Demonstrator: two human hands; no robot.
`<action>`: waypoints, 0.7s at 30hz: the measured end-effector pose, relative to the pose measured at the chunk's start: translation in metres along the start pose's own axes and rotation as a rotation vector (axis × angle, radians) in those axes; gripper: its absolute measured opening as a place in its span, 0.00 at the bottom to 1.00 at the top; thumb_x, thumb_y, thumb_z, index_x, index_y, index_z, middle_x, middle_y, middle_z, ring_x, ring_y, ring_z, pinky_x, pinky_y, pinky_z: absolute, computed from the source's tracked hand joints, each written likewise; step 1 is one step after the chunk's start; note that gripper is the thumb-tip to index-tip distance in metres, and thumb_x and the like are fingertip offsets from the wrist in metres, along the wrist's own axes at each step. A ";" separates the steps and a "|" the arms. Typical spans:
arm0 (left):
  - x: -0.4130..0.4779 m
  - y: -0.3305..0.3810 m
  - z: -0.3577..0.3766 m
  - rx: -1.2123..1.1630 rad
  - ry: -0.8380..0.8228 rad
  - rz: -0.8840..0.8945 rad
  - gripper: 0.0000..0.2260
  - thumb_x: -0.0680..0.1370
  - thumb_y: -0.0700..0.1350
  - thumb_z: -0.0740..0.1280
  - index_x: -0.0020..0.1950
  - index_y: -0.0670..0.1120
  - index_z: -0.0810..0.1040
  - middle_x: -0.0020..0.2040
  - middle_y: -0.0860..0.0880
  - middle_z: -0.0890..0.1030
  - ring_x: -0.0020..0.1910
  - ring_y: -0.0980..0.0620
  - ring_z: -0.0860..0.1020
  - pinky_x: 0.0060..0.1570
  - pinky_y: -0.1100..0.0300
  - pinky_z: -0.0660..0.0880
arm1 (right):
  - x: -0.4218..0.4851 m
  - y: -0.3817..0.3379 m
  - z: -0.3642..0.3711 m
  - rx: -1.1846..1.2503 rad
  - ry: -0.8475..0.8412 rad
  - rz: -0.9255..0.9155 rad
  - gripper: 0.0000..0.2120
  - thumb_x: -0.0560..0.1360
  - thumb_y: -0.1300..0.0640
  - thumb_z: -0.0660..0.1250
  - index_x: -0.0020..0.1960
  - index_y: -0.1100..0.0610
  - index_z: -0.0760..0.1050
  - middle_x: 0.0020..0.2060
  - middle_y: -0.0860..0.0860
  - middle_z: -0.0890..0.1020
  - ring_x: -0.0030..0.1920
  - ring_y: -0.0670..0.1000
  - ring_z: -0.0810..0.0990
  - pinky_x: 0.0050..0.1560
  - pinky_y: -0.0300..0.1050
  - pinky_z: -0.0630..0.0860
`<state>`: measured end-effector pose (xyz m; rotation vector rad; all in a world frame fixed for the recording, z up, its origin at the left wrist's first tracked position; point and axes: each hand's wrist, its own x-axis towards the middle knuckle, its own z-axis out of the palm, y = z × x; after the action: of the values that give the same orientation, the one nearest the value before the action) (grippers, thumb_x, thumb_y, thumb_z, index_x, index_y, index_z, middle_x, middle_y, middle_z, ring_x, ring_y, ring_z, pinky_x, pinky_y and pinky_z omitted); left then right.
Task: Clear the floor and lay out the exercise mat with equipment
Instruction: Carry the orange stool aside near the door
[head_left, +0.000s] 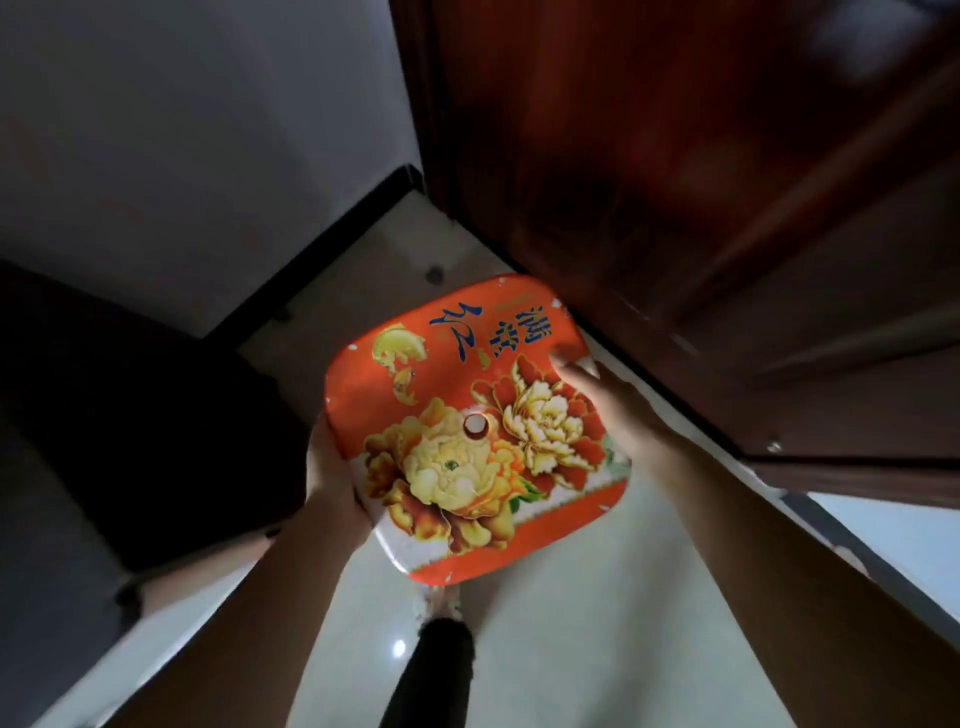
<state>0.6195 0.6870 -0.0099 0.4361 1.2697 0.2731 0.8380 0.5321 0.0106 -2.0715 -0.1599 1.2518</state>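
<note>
Stool (475, 426) held above the floor (571, 649), left hand (332, 473) at its left edge, right hand (602, 400) at its right; door (675, 182) right, dark furniture (145, 415) left

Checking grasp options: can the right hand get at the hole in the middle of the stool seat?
Probably yes. The right hand grips the stool seat's edge, the hole lies close beside it, uncovered. The left hand holds the opposite edge.
</note>
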 end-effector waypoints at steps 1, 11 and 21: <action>0.016 0.025 -0.001 -0.014 0.029 0.015 0.29 0.77 0.64 0.52 0.51 0.47 0.86 0.54 0.42 0.84 0.54 0.39 0.82 0.58 0.45 0.75 | 0.020 -0.023 0.015 -0.022 -0.014 -0.017 0.41 0.64 0.24 0.59 0.71 0.44 0.69 0.65 0.49 0.77 0.57 0.52 0.75 0.50 0.43 0.68; 0.115 0.138 -0.034 -0.032 0.139 0.087 0.27 0.79 0.61 0.49 0.65 0.48 0.77 0.60 0.42 0.82 0.58 0.40 0.79 0.58 0.46 0.74 | 0.131 -0.121 0.100 -0.065 -0.180 -0.026 0.42 0.60 0.30 0.73 0.71 0.42 0.68 0.64 0.47 0.78 0.62 0.52 0.77 0.60 0.46 0.72; 0.184 0.193 -0.089 -0.017 0.296 0.195 0.25 0.77 0.64 0.52 0.59 0.52 0.81 0.54 0.47 0.85 0.51 0.44 0.84 0.48 0.48 0.79 | 0.224 -0.173 0.184 -0.088 -0.375 -0.153 0.44 0.55 0.26 0.73 0.68 0.34 0.68 0.55 0.40 0.83 0.56 0.48 0.82 0.62 0.51 0.76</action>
<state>0.5934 0.9524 -0.0996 0.5187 1.5138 0.5280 0.8465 0.8511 -0.0987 -1.8370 -0.5419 1.5476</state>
